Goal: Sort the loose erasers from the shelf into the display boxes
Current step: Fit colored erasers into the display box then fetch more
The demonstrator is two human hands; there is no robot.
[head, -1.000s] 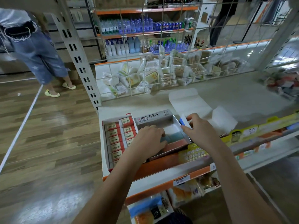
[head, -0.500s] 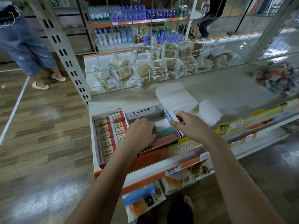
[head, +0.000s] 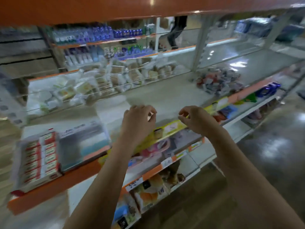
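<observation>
The whole view is motion-blurred. My left hand (head: 138,119) and my right hand (head: 194,119) hover side by side above the front of the shelf, both with curled fingers. I make out nothing plainly held in either. At the left stands a display box (head: 21,162) filled with rows of red-and-white erasers (head: 41,156). Beside it is a second, mostly bare display box (head: 82,142) with a printed back flap. A pile of loose erasers (head: 219,81) lies on the shelf at the far right, beyond my right hand.
A white flap of card (head: 132,100) lies just beyond my left hand. A wire divider (head: 102,90) backs the shelf, with packets behind it. An orange shelf edge (head: 115,7) hangs overhead. Lower shelves hold packaged goods (head: 148,195).
Both hands have left the second display box and moved right and up over the bare shelf. My view has swung right, toward the pile of loose erasers.
</observation>
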